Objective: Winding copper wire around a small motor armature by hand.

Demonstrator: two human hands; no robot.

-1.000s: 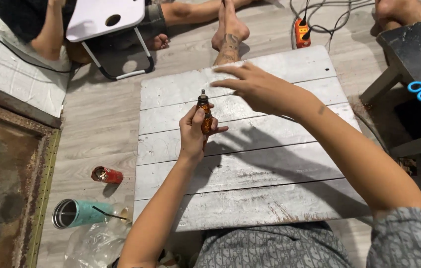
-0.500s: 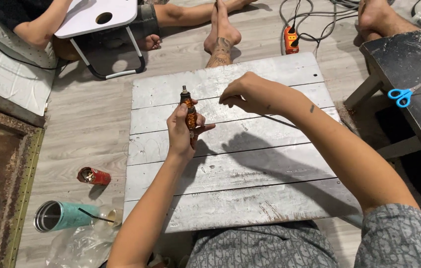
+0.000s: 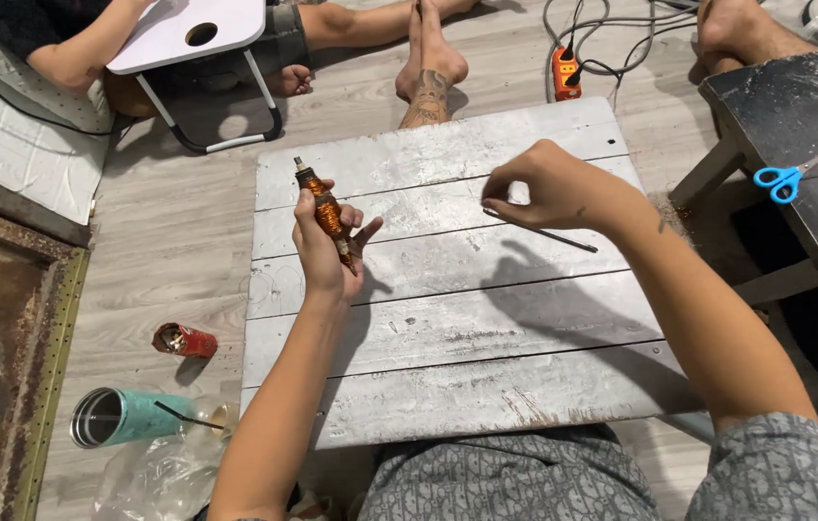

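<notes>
Copper-wound coil sits clamped in the left hand's grip; right hand's fingertips pinch together.

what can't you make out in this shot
Head view only:
- Whether a thin wire runs between the right hand and the copper-wound spool in the left hand: too fine to see.
- What the right fingertips pinch: hidden by the curled fingers.
- Contents of the teal cup: too dark inside.
- The seated person at top: cut off by the frame edge.
</notes>
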